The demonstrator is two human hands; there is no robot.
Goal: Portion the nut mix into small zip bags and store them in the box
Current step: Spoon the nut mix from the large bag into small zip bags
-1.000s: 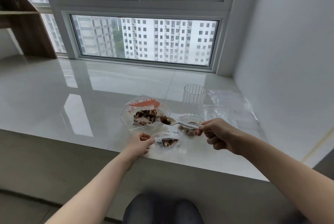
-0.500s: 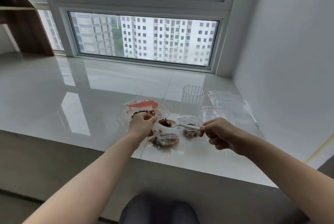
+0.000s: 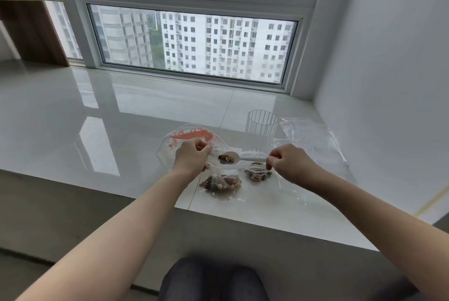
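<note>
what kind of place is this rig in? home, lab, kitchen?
Likely a high-rise flat: a deep glossy stone window ledge serves as the worktop, the window looks onto apartment towers, and a wooden shelf unit stands at the left. No lab or kitchen fittings show.

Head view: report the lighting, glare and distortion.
Head view: soft daylight from the window; bright reflections glare on the glossy sill; wide-angle bending at the frame edges; the spoon in the right hand is slightly soft, and clear bags hard to outline.
</note>
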